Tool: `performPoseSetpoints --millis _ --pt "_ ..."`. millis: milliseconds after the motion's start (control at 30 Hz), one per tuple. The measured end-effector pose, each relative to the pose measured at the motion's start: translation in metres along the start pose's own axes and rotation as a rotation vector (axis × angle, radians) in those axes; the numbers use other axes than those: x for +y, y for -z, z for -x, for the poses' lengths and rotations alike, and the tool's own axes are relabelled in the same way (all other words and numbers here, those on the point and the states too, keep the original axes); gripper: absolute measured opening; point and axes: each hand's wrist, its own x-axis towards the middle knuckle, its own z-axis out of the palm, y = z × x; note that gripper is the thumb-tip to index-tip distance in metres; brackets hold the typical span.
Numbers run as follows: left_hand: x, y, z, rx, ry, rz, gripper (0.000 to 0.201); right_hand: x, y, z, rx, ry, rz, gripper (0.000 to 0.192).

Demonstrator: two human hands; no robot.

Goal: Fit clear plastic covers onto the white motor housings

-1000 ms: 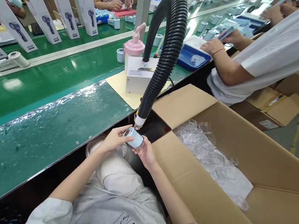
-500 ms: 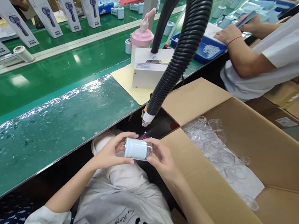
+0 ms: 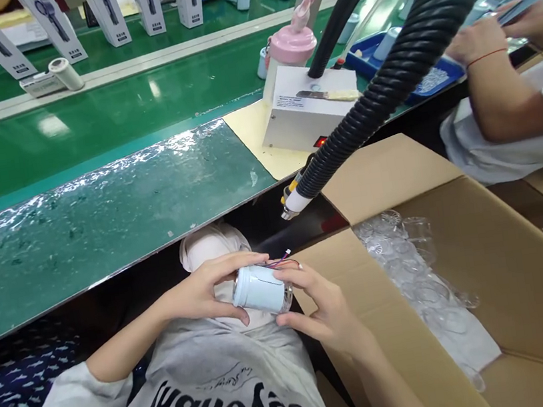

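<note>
A light blue plastic cylinder (image 3: 259, 291), which looks like a fan housing, lies on its side between my hands over my lap. My left hand (image 3: 206, 292) grips its left end, thumb below and fingers along the top. At the other end, a clear plastic piece (image 3: 287, 297) shows beyond the blue wall, with my right hand (image 3: 327, 303) closed around it, fingertips on the upper edge and thumb beneath. Thin coloured wires (image 3: 286, 256) stick out above it, ending in a small white connector. The metal nozzle (image 3: 291, 209) of a black hose hangs just above and to the right.
A large cardboard box (image 3: 527, 262) at right holds several clear plastic parts (image 3: 411, 264). The ribbed hose (image 3: 387, 93) arches from a white machine (image 3: 307, 114) beside a pink-topped bottle (image 3: 292, 45). Fan boxes (image 3: 147, 5) line the green bench (image 3: 117, 218). A co-worker's arm (image 3: 501, 77) is at right.
The view has shifted slightly left. The blue cylinder has tilted, and its wires now show more clearly above it. My right-hand fingers have moved further onto its upper side.
</note>
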Motion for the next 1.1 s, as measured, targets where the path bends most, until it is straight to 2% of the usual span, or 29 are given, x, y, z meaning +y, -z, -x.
performPoseSetpoints --millis 267,500,767,967,1100 --pt "-0.002 -0.002 0.005 -0.033 -0.125 -0.014 0.091 -0.006 -0.005 0.004 0.013 -0.029 -0.035 0.049" --pt "-0.003 -0.004 0.01 -0.015 -0.074 -0.019 0.095 -0.01 -0.006 0.003 0.016 -0.116 -0.117 0.046" --pt "-0.003 -0.006 0.011 0.006 -0.104 -0.029 0.086 -0.012 -0.009 -0.001 0.002 -0.373 -0.364 0.048" --pt "-0.002 -0.006 0.013 0.002 -0.08 -0.052 0.089 -0.013 -0.013 -0.007 0.012 -0.578 -0.603 0.052" --pt "-0.003 -0.006 0.014 -0.002 -0.087 -0.045 0.087 -0.013 -0.017 -0.009 -0.026 -0.712 -0.77 0.052"
